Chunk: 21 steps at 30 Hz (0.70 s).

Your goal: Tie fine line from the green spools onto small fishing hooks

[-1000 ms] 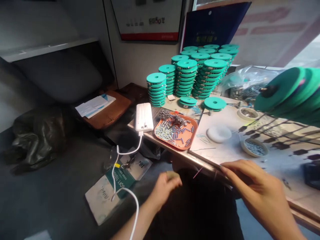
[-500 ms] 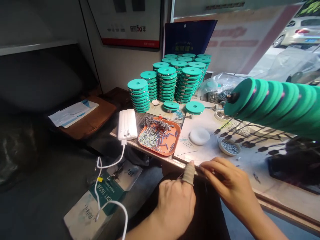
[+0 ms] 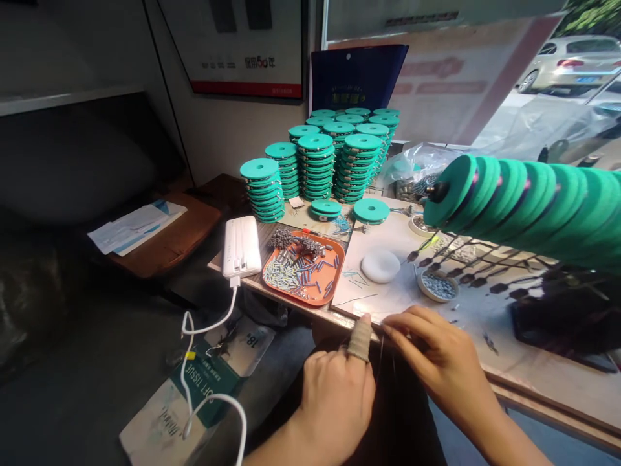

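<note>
My left hand (image 3: pixel 337 398) is at the table's front edge, its index finger stretched forward in a beige wrap (image 3: pixel 359 340). Its other fingers are curled under, and what they hold is hidden. Just to the right, my right hand (image 3: pixel 436 349) pinches with thumb and fingertips close to the wrapped finger. A very fine line (image 3: pixel 381 355) hangs faintly from those fingertips. In front of the hands are a white round pad (image 3: pixel 381 266) and an orange tray (image 3: pixel 334 285) with small metal and coloured tube-like pieces.
Stacked green foam spools (image 3: pixel 316 169) stand at the back. At right, a row of green foam discs (image 3: pixel 519 200) has dark-ended lines hanging down. A small bowl (image 3: pixel 439 286) holds grey bits. A white power bank (image 3: pixel 241 246) with a cable sits left, above a tissue box (image 3: pixel 194 401).
The view has shifted slightly, so the table's things sit a little further left. Both hands keep nearly the same pose, and the fine line shows more clearly below my right fingertips.
</note>
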Tool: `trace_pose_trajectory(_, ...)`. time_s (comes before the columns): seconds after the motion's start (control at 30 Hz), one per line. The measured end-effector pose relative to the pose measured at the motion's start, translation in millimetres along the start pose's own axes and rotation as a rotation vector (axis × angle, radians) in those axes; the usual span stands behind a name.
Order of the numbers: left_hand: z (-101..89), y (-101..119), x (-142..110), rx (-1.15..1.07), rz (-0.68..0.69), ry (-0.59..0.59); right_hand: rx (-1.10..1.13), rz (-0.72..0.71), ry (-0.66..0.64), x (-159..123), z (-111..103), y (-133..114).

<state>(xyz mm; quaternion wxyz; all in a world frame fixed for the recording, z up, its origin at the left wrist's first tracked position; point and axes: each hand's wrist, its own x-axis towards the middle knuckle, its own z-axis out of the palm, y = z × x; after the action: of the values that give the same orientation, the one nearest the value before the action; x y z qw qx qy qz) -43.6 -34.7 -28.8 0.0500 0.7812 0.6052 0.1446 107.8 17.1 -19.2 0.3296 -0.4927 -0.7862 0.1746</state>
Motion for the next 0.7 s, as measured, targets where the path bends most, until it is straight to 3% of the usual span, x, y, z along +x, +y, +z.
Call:
trace_pose_trajectory(0.13,-12.1,-20,8,-0.203,-0.04,0.316,0.025,-0.056,0.074,-1,-4,-6)
trace_pose_trajectory(0.2,-20.8,-37,19,-0.222,-0.081,0.476,0.019,-0.102,0.11,0,-6,-9)
trace_pose_trajectory(0.23,-25.3,-47,26,-0.193,-0.093,0.5,0.019,-0.118,0.117,1,-6,-11)
trace_pose_trajectory(0.37,-42.8,-74,55,-0.051,-0.112,0.199,0.059,-0.123,0.096,2,-3,-15)
trace_pose_trajectory(0.53,-61.1,-76,80,0.065,-0.005,-0.117,0.094,-0.103,0.06,1,1,-16)
trace_pose_trajectory(0.7,-65.1,-71,94,0.138,0.069,-0.243,0.092,-0.092,0.042,0,1,-15)
